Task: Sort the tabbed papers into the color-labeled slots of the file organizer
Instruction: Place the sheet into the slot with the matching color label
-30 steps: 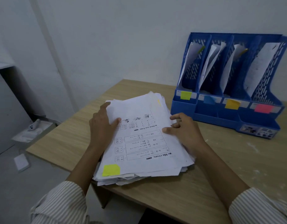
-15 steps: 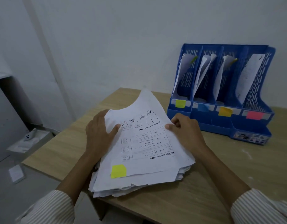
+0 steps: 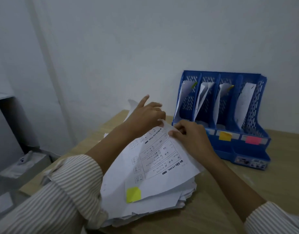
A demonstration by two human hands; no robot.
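Wooden desk point(image 3: 246, 191); both hands, left hand point(image 3: 145, 119), right hand point(image 3: 192, 139), pinching limp printed sheet point(image 3: 158, 159).

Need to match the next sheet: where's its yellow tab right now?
Head view, lower centre: the yellow tab sticks to the top sheet's near corner, on the paper stack.
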